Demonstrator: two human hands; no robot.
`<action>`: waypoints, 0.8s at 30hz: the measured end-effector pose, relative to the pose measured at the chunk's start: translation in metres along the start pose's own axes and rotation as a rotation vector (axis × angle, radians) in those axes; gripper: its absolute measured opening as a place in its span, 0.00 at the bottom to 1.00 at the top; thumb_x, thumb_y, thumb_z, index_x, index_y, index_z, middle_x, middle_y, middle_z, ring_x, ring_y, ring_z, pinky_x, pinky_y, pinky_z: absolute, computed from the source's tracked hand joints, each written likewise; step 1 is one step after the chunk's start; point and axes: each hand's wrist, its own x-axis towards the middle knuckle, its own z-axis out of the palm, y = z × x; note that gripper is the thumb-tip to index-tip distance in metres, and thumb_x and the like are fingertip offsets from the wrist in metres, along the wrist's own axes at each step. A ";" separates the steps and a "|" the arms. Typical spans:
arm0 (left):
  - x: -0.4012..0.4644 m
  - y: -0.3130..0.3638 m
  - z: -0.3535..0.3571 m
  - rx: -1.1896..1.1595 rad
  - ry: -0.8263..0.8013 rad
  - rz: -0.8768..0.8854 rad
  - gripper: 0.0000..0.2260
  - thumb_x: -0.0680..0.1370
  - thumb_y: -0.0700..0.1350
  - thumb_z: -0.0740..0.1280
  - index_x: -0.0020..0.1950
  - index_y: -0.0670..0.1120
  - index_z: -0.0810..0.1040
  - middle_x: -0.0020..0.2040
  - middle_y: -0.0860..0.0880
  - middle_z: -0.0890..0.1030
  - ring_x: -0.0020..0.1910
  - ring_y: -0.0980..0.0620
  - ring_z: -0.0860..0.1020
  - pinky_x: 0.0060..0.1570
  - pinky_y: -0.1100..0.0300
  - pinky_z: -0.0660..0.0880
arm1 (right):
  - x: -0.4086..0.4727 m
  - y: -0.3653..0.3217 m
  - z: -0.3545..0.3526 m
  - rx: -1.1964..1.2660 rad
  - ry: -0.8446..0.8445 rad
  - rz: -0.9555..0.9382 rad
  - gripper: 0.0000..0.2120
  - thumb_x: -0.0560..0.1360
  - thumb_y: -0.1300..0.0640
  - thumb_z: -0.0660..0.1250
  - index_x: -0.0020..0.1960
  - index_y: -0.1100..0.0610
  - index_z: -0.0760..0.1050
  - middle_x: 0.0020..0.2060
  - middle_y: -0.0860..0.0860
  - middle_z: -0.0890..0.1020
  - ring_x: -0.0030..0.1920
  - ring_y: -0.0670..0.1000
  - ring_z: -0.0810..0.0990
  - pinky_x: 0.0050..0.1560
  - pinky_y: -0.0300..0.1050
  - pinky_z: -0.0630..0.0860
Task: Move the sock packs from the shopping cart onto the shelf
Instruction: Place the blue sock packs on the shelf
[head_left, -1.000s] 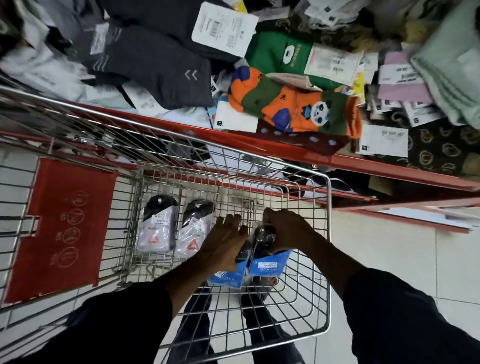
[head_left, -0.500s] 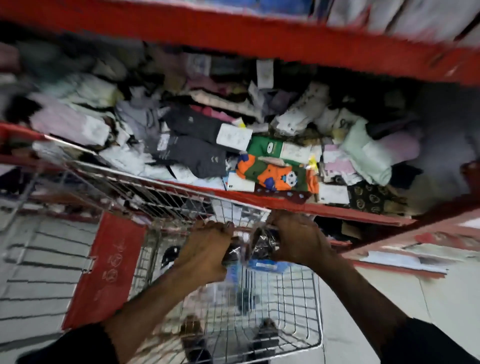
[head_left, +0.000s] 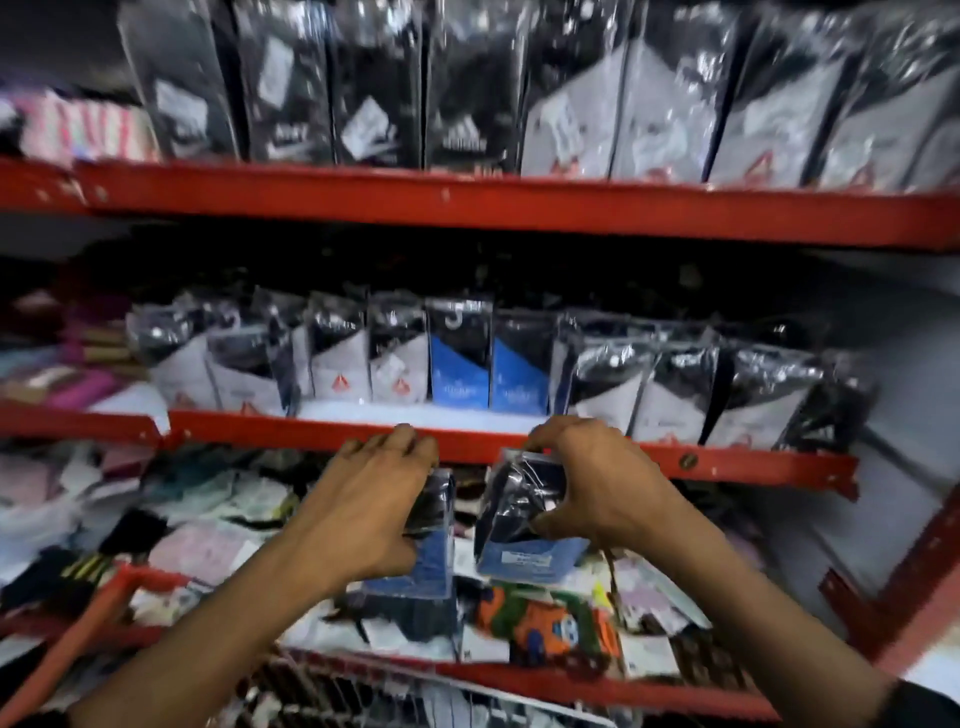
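Observation:
My left hand (head_left: 363, 499) grips a blue-and-black sock pack (head_left: 426, 551) in clear wrap, held upright. My right hand (head_left: 597, 483) grips a second blue-and-black sock pack (head_left: 519, 525) just to its right. Both packs hang in the air just below the red front edge of the middle shelf (head_left: 467, 441). On that shelf two matching blue packs (head_left: 488, 364) stand in a row between grey-and-black packs, with a bare white strip in front of them. Only the wire rim of the shopping cart (head_left: 363, 691) shows at the bottom.
The top shelf (head_left: 519, 208) carries tall black and grey packs standing upright. The lowest shelf holds a loose heap of socks, among them an orange-and-green panda pair (head_left: 545, 623). Pink items lie at the far left. A red upright post (head_left: 914, 582) stands at the right.
Both hands have lifted the two blue packs out of the cart and up to the middle shelf's edge. The view has swung up from the cart to the shelves.

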 end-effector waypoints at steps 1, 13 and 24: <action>0.005 -0.006 -0.012 -0.002 0.046 -0.003 0.33 0.63 0.50 0.77 0.65 0.50 0.68 0.60 0.50 0.70 0.56 0.46 0.78 0.52 0.52 0.72 | 0.006 -0.001 -0.013 -0.001 0.036 0.000 0.26 0.57 0.46 0.78 0.53 0.49 0.78 0.50 0.47 0.81 0.47 0.52 0.81 0.46 0.50 0.80; 0.110 -0.056 -0.075 0.041 0.278 -0.072 0.31 0.66 0.47 0.77 0.66 0.48 0.70 0.61 0.45 0.66 0.57 0.42 0.71 0.50 0.52 0.72 | 0.096 -0.007 -0.083 -0.007 0.215 0.058 0.31 0.58 0.47 0.80 0.59 0.50 0.79 0.56 0.49 0.81 0.54 0.56 0.81 0.51 0.50 0.79; 0.181 -0.048 -0.028 0.117 0.183 -0.144 0.33 0.68 0.51 0.77 0.71 0.50 0.69 0.62 0.43 0.77 0.64 0.39 0.71 0.62 0.44 0.70 | 0.168 0.024 -0.053 -0.110 0.007 0.153 0.33 0.59 0.55 0.84 0.63 0.52 0.79 0.57 0.55 0.83 0.56 0.60 0.82 0.56 0.54 0.81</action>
